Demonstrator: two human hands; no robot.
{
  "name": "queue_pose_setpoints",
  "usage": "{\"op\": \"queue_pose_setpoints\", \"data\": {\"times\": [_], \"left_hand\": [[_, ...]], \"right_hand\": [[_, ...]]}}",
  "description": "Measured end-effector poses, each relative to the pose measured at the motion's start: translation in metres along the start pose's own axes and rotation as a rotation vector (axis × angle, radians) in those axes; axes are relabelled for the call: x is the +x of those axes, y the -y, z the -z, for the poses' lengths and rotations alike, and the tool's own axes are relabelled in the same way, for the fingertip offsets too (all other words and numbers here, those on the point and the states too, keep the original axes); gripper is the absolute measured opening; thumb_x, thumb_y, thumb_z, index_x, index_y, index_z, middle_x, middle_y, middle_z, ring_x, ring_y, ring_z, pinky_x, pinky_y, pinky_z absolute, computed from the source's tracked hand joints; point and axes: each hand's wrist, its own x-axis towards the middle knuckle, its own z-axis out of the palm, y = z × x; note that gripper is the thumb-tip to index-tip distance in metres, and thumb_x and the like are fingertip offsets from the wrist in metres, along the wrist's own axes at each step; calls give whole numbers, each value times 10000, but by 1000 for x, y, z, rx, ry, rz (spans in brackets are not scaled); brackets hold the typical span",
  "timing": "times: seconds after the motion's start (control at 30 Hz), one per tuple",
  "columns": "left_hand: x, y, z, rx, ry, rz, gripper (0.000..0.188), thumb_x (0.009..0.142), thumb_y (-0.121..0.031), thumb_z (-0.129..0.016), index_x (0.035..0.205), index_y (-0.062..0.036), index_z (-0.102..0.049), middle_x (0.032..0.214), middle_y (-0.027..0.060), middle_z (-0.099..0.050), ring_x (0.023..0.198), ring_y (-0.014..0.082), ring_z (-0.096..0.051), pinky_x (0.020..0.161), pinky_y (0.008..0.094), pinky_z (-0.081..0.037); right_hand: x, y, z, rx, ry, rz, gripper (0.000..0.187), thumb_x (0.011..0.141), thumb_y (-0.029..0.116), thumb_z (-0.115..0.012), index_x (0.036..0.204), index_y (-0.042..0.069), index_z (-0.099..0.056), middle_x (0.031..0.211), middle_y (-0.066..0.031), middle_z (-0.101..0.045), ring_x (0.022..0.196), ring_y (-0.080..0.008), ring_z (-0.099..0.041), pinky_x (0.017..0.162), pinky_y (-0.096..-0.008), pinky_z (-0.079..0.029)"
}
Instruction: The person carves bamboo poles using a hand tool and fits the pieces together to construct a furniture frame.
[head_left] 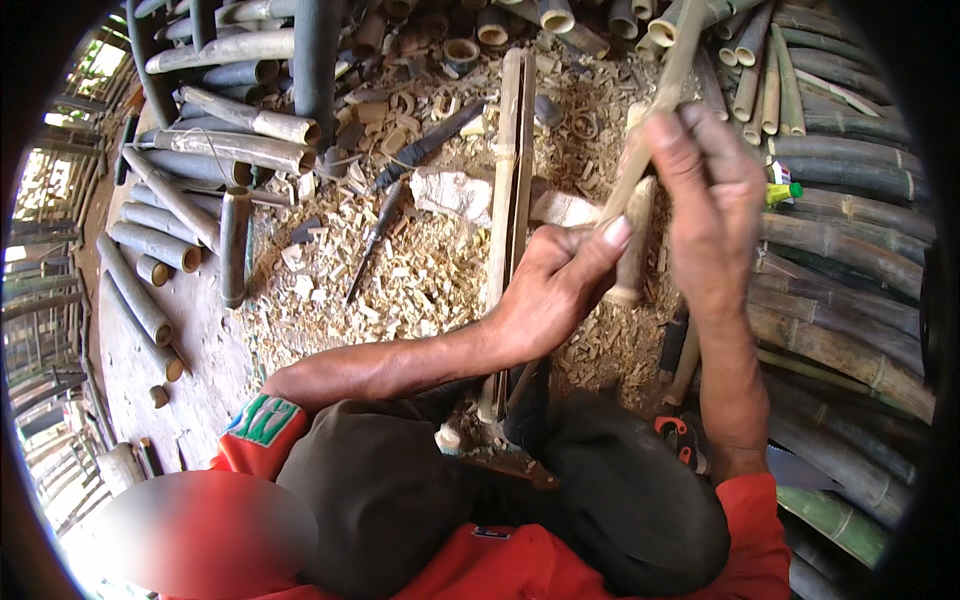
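A long, flat bamboo strip slants up and away between my hands, and its far end leaves the top of the picture. My left hand is closed round the near end, thumb lying along it. Higher up, my right hand grips the same strip between thumb and fingers, slightly blurred. Beneath the strip, a short, thick bamboo piece rests on the shavings. Just left of my left hand lies a long bamboo pole, split lengthwise, across a pale rough block; its near end reaches between my knees.
Shavings cover the ground. A dark, thin-bladed knife and a tool with a dark wrapped handle lie left. Cut bamboo tubes are scattered there; long poles are stacked right, near a green-capped yellow bottle. An orange-and-black handle lies beside my knee.
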Motion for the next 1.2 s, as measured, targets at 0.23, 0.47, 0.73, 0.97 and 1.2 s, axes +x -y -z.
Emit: {"op": "queue_pose_setpoints", "data": {"times": [0.23,0.47,0.73,0.97,1.2], "left_hand": [[29,-50,34,-156,-276,-105,611,1040,-649,-460,683,-154,-468,535,-42,-397,410,87,-339,387,280,-252],[34,-80,72,-492,-359,-217,478,1053,-527,-513,1034,-55,-590,735,20,-557,666,164,-553,647,322,-474],[-12,10,88,79,-10,-93,263,966,-137,-730,1193,-13,-681,1013,79,-729,949,159,-693,851,351,-598],[8,-62,201,511,-678,-236,234,1025,-243,-640,1097,-33,-714,1003,86,-720,843,169,-669,801,356,-585],[1,-96,340,328,-1205,-370,344,948,-237,-741,1187,-12,-639,978,78,-694,747,138,-636,603,288,-518]], "right_hand": [[-21,-18,15,-29,468,-333,529,999,502,-643,1116,-14,-669,1067,-108,-704,1002,-223,-644,884,-360,-532],[-68,-54,-2,-466,1190,-581,439,944,384,-725,1109,-21,-696,948,-202,-721,893,-284,-698,861,-404,-533],[-46,-51,1,-415,908,-405,403,950,344,-711,984,-57,-683,804,-237,-650,763,-341,-669,729,-456,-506],[-50,-49,-3,-249,477,-412,443,1028,404,-619,965,-31,-669,779,-121,-654,724,-178,-641,644,-379,-493],[-148,-125,-22,-559,694,-618,438,985,393,-652,861,-25,-689,685,-125,-620,584,-221,-585,608,-408,-501]]}}
